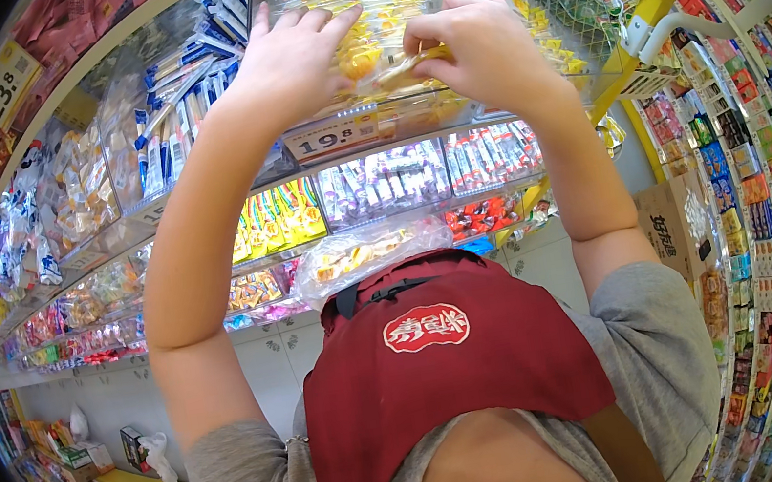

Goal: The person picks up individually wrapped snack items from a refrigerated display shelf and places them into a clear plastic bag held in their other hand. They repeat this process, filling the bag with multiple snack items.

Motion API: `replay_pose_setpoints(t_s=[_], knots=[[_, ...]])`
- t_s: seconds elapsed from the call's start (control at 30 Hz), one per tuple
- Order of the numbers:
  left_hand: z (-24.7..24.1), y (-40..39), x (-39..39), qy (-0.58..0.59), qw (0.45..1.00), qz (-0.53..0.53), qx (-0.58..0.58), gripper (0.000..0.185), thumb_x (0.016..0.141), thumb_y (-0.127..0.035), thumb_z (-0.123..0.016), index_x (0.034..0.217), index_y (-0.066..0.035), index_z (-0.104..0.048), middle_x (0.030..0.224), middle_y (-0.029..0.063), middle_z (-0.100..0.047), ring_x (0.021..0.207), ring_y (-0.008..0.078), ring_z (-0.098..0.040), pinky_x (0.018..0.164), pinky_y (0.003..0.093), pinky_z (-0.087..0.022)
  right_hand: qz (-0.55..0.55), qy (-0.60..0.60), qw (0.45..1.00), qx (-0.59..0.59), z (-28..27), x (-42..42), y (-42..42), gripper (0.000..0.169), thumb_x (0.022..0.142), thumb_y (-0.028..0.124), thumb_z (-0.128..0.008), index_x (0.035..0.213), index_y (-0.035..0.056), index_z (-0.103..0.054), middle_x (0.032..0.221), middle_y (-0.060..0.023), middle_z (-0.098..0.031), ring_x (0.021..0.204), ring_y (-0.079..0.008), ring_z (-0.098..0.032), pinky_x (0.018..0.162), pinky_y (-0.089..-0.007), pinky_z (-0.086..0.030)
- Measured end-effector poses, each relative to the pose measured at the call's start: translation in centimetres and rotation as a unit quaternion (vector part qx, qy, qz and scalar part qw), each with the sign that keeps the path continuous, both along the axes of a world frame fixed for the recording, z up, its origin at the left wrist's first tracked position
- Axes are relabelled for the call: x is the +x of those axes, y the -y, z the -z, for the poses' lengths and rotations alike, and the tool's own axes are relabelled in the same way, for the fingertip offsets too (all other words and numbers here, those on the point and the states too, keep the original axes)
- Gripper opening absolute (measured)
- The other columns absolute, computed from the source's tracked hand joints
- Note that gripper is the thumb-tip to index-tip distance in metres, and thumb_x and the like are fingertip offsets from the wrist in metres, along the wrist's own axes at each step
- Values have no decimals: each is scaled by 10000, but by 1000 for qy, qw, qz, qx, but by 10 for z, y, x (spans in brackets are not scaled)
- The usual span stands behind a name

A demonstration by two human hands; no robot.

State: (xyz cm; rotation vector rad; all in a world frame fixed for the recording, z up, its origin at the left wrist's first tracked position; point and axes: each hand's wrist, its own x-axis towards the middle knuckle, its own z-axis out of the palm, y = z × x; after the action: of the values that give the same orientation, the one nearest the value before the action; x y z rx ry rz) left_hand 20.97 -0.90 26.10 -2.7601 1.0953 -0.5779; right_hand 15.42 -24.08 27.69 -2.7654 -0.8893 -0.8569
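Note:
My left hand [293, 62] is spread over a clear plastic bin of yellow-and-clear wrapped snack packets [389, 0], its fingers apart. Whether its fingertips press on the packets, I cannot tell. At the right of the same bin, my right hand [477, 43] pinches a slim yellow-and-clear packet [401, 73] between thumb and fingers. That packet lies nearly level, close to the bin's front wall. A price card [333, 136] is fixed to the front below my hands.
Blue-and-white stick packets [179, 114] fill the bin to the left. Lower tiers hold yellow packets [277, 217] and purple-and-white ones [381, 179]. A clear bag of snacks [365, 250] sits against my red apron [445, 395]. A cardboard box [666, 231] stands at right, near stocked shelves.

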Motion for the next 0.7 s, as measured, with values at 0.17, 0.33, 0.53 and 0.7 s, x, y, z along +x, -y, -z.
replay_pose_setpoints(t_s=[0.17, 0.33, 0.53, 0.7], knots=[[4, 10, 5, -26, 991, -65, 111, 610, 975, -308, -563, 1526, -162, -345, 1498, 148, -448, 1373, 322, -441, 1149, 582, -287, 112, -2, 991, -76, 11, 23, 1, 211, 747, 250, -790, 838, 137, -637, 766, -18, -657, 875, -233, -622, 802, -401, -435], [15, 5, 10, -69, 995, -46, 64, 658, 947, -228, -576, 1532, -98, -304, 1547, 197, -362, 1401, 356, -394, 1131, 453, -368, 17, -71, 997, -9, 23, 29, -6, 298, 730, 214, -792, 828, 79, -546, 755, -105, -622, 777, -346, -625, 673, -447, -475], [17, -12, -10, -46, 983, 129, -126, 450, 825, -107, -543, 1209, 125, -568, 1206, 332, -598, 1152, 433, -577, 1031, 444, -443, 30, -190, 981, -9, -7, 1, -20, 114, 739, 88, -685, 795, 24, -609, 731, -158, -628, 720, -344, -629, 664, -427, -492], [38, -47, -76, 46, 913, 136, -382, 252, 821, -83, -754, 1045, -4, -672, 973, 111, -712, 902, 300, -656, 805, 361, -484, -56, -65, 991, 101, 0, -29, -18, 192, 742, 24, -753, 890, 31, -632, 782, -102, -669, 730, -292, -651, 648, -369, -500]])
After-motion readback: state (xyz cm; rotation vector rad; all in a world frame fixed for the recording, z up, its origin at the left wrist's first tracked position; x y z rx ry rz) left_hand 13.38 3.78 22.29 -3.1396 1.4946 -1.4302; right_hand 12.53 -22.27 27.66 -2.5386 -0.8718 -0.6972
